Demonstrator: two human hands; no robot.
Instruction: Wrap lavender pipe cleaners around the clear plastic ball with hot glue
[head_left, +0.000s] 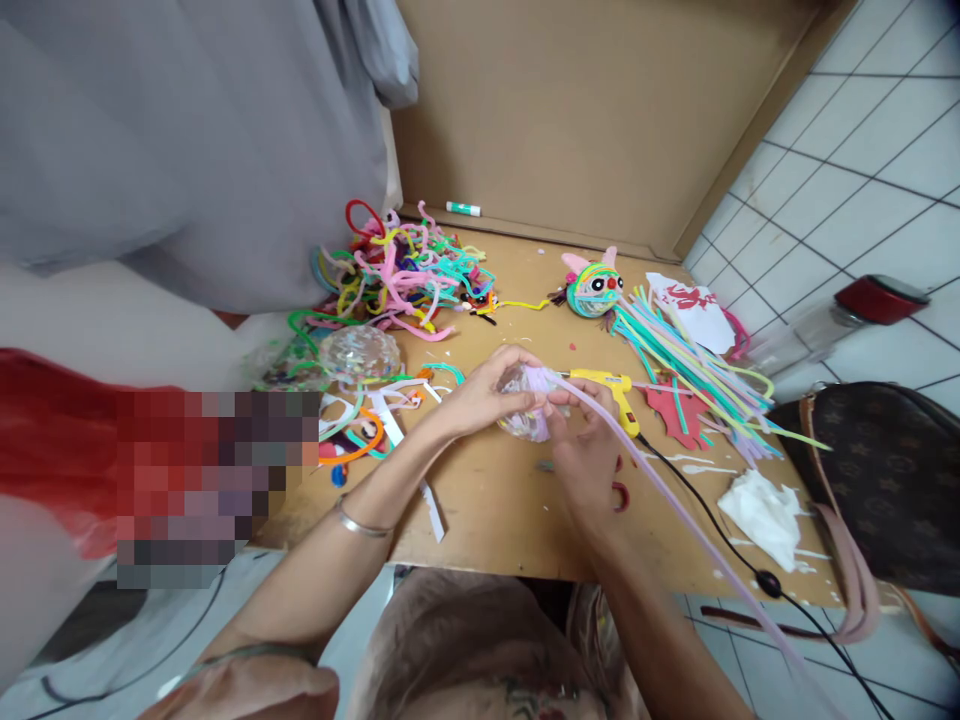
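Note:
A clear round plastic piece [517, 420], partly wrapped in lilac strips, is held over the middle of the wooden table. My left hand [499, 385] grips it from the left, thumb across its front. At its right side, my right hand [581, 440] pinches a long lilac pipe cleaner [660, 480], whose free end trails down to the lower right. Just behind my right hand lies a yellow glue gun [619, 395]. Red-handled scissors [620, 495] lie partly hidden beneath that hand.
Tangled colourful pipe cleaners [405, 270] are heaped at the back left, near another clear plastic piece [360, 352]. A decorated ball [594, 290] with eyes sits behind. Right: straight pipe cleaners [690, 365], white tissue [763, 515], black cable [697, 500], brown bag [877, 480].

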